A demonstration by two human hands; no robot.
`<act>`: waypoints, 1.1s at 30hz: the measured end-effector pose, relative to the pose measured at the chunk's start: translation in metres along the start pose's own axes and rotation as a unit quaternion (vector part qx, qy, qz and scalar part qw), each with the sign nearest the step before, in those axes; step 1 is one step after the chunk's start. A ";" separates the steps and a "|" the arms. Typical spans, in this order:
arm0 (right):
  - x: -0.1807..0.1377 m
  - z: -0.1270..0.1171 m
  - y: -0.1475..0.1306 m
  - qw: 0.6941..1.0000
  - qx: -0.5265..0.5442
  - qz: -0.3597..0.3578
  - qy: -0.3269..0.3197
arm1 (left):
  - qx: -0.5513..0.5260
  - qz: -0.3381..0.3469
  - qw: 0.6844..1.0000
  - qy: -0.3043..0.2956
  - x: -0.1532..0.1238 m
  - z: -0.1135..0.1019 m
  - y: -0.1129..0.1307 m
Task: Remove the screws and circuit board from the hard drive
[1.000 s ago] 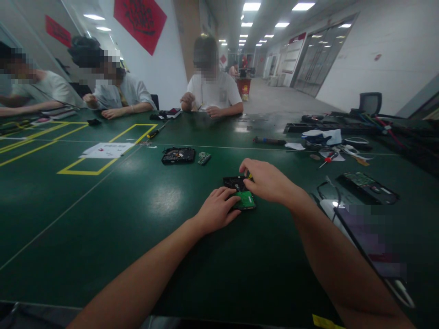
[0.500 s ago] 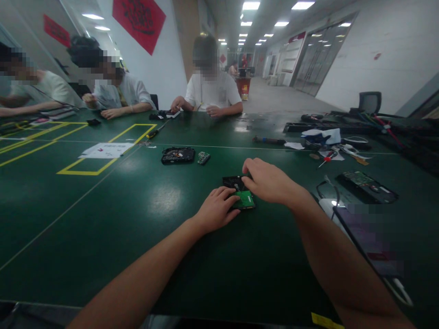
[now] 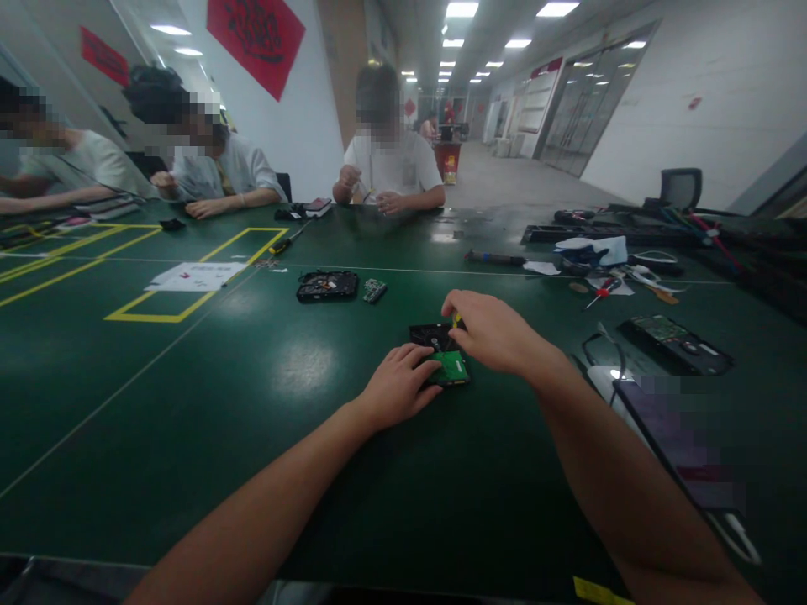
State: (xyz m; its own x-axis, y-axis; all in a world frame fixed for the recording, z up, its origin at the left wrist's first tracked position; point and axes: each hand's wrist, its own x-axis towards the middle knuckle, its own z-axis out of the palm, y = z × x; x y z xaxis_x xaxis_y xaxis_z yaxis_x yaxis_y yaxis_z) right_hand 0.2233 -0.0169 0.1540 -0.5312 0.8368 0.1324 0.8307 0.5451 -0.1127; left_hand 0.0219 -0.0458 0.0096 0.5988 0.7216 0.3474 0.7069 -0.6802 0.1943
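Note:
A black hard drive (image 3: 432,336) with a green circuit board (image 3: 454,367) on top lies on the green table (image 3: 189,403) in front of me. My left hand (image 3: 397,388) rests flat on its near left side, fingers spread over the board's edge. My right hand (image 3: 492,332) is curled over the drive's far right corner, fingers closed round a small tool with a yellow tip (image 3: 456,318) that points down at the drive.
Another opened drive (image 3: 328,285) and a loose small board (image 3: 374,291) lie farther back. Tools, cables and a board in a tray (image 3: 677,340) crowd the right side. A tablet (image 3: 684,437) sits at my right forearm. Three people sit across the table; a yellow-taped rectangle holds a paper (image 3: 195,276).
My right hand shifted slightly over the drive's corner, and the yellow tip shows again. The person opposite has raised a hand. My left hand has not moved.

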 end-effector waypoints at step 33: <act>0.005 0.005 0.002 1.000 -0.001 0.009 0.022 | -0.004 -0.001 1.000 -0.001 0.000 -0.001 0.000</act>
State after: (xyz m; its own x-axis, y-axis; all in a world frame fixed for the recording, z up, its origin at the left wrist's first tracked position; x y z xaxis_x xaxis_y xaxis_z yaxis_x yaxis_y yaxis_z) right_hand 0.2214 -0.0117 0.1497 -0.5078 0.8437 0.1741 0.8405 0.5295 -0.1143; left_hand 0.0216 -0.0461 0.0109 0.5983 0.7226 0.3462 0.7043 -0.6803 0.2029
